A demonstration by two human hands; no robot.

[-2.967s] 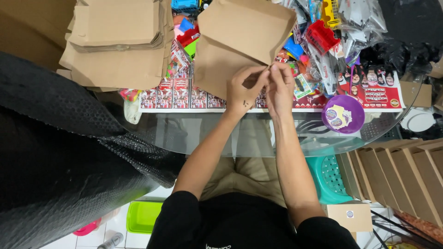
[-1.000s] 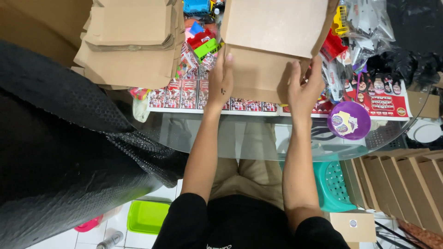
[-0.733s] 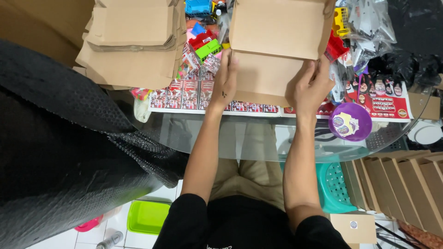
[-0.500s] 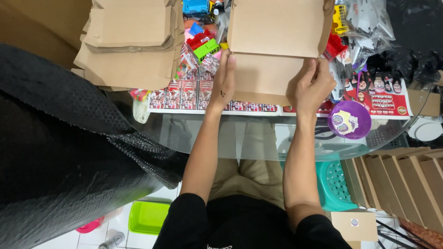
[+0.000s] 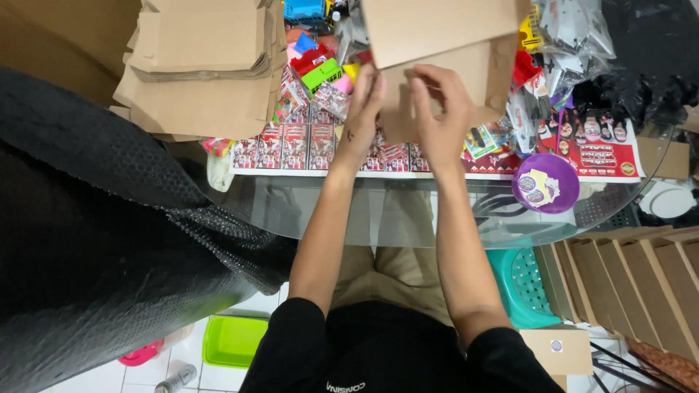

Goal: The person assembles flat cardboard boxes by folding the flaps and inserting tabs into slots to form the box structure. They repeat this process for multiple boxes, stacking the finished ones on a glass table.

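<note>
A brown cardboard box [image 5: 444,44] stands on the glass table [image 5: 408,218] in front of me, its upper flap folded toward me. My left hand [image 5: 364,109] grips the left edge of the box's front panel, fingers pressed on the cardboard. My right hand [image 5: 440,109] holds the same front panel near its middle, fingers curled over a flap edge. Both hands are close together on the box.
A stack of flat cardboard boxes [image 5: 204,65] lies at the left. Colourful toys [image 5: 320,65] and printed red cards [image 5: 291,145] surround the box. A purple bowl [image 5: 545,182] sits at the right, black bubble wrap [image 5: 87,240] at the left, a teal stool [image 5: 524,284] below.
My hands have moved inward from the box's two sides to its front panel, now close together. The box sits slightly higher in view.
</note>
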